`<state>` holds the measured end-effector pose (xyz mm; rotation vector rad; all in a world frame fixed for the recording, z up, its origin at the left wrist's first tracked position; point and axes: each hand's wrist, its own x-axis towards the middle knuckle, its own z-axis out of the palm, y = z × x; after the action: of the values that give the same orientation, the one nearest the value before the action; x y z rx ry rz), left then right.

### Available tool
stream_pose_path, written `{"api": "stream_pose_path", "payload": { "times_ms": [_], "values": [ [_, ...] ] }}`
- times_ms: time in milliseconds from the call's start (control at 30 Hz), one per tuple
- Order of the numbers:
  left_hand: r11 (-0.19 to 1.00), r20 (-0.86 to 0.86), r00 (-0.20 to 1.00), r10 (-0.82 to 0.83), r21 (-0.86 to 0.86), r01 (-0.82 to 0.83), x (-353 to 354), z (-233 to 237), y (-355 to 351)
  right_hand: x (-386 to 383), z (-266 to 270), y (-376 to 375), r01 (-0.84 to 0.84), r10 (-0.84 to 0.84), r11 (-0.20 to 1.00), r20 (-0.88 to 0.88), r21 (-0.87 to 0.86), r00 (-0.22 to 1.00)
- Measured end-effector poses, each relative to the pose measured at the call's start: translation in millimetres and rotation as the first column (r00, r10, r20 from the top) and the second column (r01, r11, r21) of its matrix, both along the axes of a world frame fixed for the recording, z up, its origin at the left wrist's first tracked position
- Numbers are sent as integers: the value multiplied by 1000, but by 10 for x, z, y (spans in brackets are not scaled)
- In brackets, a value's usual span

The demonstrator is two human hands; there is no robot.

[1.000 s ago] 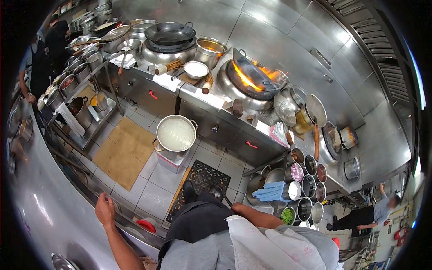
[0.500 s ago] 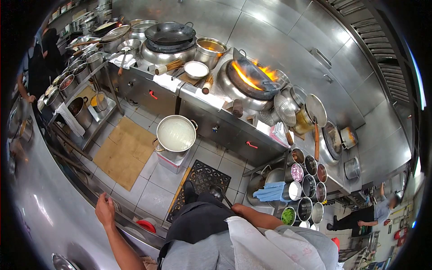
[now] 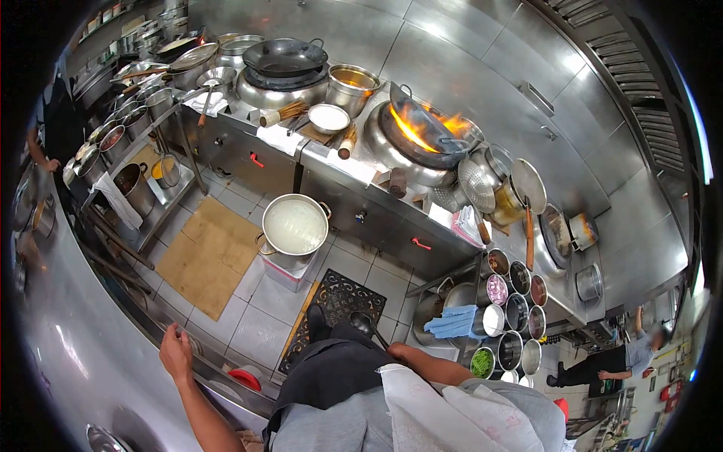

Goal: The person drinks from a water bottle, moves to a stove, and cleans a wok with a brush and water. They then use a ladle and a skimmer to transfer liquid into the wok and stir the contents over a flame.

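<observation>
My left hand [image 3: 175,351] hangs over the edge of the steel counter [image 3: 98,343], empty, with its fingers loosely apart. My right hand [image 3: 396,351] is beside my dark apron [image 3: 331,384], its fingers closed round the handle of a ladle [image 3: 363,324]. The ladle's bowl is above the black floor mat [image 3: 348,296]. A wide pot of pale liquid [image 3: 295,224] stands on a low support in front of me. On the range, flames rise round a tilted wok [image 3: 422,124].
Another wok [image 3: 285,57] rests at the back left. Metal tubs with ingredients, one of chopped greens [image 3: 482,362], stand at the right near blue cloths [image 3: 453,322]. Cardboard [image 3: 207,256] covers floor tiles. One person [image 3: 614,361] stands far right, another [image 3: 53,120] far left.
At the far left, a dark-clothed figure behind the nearer person has gone from view, and that nearer person has shifted slightly left. My hands and the ladle have hardly moved.
</observation>
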<state>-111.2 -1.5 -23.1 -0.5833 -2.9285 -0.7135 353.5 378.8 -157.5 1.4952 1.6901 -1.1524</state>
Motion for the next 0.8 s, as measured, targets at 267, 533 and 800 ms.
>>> {"api": "stream_pose_path", "payload": {
  "times_ms": [267, 533, 800],
  "values": [
    [1000, 52, 998, 19, 0, -19, 22, 57, 18, 205, -567, 135, -282, 281, 959, 31, 23, 959],
    [1000, 43, 999, 11, -8, -10, 16, 54, 15, 133, -366, 99, -275, 274, 961, 41, 24, 961],
    [1000, 16, 1000, 4, 0, -4, 3, 11, 1, 188, -520, 128, -293, 293, 956, 30, 3, 956]
  ]
}}
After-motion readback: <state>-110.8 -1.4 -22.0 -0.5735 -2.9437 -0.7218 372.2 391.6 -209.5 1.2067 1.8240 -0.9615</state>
